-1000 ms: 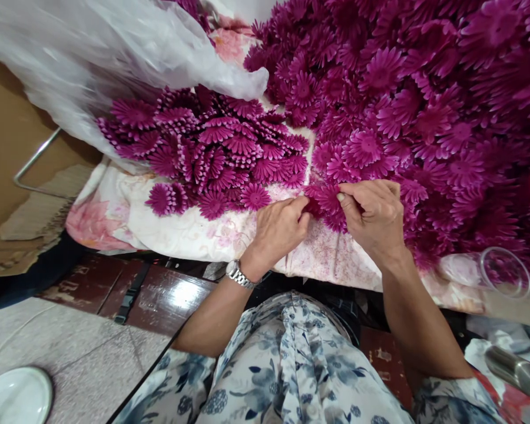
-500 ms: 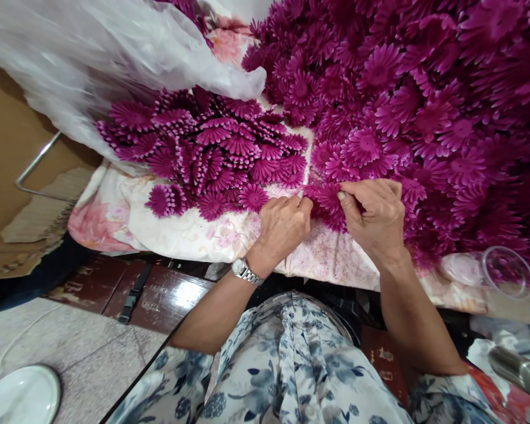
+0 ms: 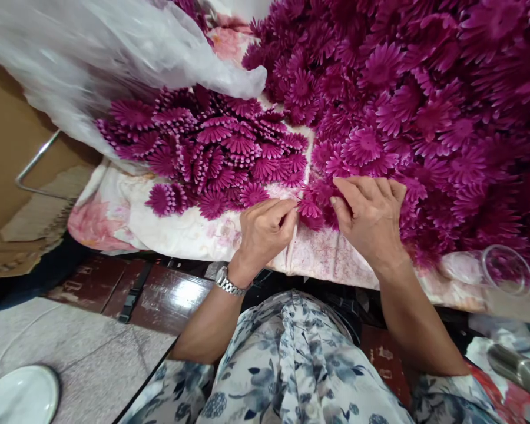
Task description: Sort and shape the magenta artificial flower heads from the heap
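Observation:
My left hand [image 3: 269, 227], with a watch on its wrist, is closed in a pinch at the edge of a small magenta artificial flower [image 3: 310, 207]. The exact grip is hidden behind the fingers. My right hand [image 3: 371, 218] hovers just right of that flower, thumb and forefinger apart, with nothing visible between them. Behind the right hand spreads a large heap of loose magenta flowers [image 3: 424, 118]. Further left lies a smaller pile of flowers [image 3: 216, 153], many stacked in layers.
A white plastic bag [image 3: 128, 53] drapes over the back left, beside a cardboard box [image 3: 22, 176]. The flowers lie on a floral cloth [image 3: 181, 232]. A clear round container [image 3: 507, 271] sits at the right edge. A metal cylinder [image 3: 516, 368] is at the lower right.
My left hand has moved left and slightly toward me, with the flower at its fingertips. My right thumb and forefinger have parted from their pinch.

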Demonstrator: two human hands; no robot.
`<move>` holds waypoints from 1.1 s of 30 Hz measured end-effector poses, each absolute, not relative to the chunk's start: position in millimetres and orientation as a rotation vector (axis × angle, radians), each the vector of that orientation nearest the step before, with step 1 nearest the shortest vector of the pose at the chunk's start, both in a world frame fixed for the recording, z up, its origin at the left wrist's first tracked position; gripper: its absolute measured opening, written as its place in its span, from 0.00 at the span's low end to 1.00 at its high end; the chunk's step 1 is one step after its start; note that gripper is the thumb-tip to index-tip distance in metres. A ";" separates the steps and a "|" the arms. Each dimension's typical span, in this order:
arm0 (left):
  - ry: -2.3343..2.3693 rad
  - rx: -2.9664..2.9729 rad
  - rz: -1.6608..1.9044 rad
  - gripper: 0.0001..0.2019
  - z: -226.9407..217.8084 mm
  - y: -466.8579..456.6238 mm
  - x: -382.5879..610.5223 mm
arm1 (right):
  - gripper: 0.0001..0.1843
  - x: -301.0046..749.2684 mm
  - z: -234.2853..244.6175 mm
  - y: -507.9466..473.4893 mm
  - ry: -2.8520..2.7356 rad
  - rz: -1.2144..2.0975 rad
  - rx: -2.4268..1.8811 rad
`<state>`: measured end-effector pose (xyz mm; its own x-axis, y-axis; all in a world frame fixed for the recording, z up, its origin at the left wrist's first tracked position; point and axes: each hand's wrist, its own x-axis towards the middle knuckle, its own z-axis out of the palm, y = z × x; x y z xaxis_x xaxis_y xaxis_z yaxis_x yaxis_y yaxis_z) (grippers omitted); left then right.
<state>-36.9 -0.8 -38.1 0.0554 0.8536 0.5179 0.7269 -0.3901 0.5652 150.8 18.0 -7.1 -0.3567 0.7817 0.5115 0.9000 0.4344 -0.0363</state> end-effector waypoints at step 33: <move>1.387 1.891 1.485 0.09 -25.3 -8.5 -29.6 | 0.15 150.1 1.9 7.6 -2.282 0.007 -1.051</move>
<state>-29.6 -8.5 -25.3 -0.0364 0.8498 0.5258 0.4666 -0.4508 0.7609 150.1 7.6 1.9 -0.4921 0.6887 0.5324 0.6853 0.6837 -0.2510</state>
